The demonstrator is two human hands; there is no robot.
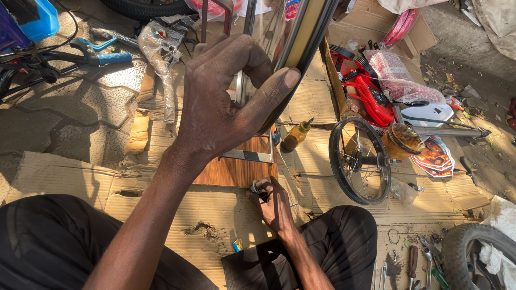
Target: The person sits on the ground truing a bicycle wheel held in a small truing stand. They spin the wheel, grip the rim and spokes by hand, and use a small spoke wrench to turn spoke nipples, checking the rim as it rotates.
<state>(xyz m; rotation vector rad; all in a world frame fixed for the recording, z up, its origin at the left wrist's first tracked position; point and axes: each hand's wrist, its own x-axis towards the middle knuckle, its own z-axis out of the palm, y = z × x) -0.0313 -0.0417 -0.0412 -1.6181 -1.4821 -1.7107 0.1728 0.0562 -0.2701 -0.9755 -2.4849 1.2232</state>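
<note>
Left hand [215,102] has a closed grip on the shiny metal wheel rim [301,43]; below that grip, right hand [274,204] pinches a small metal nut [256,187], apparently mid-fitting.

A roadside bicycle repair workshop: flattened cardboard [322,177] covers paving, a small wheel [359,160] at three o'clock, hand tools [416,263] at five.

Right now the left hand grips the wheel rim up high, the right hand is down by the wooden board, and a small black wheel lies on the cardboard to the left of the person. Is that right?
Not quite. The head view shows the small black wheel on the cardboard to the person's right, not the left. The rest holds: the left hand grips the wheel rim up high, and the right hand is down by the wooden board.
</note>
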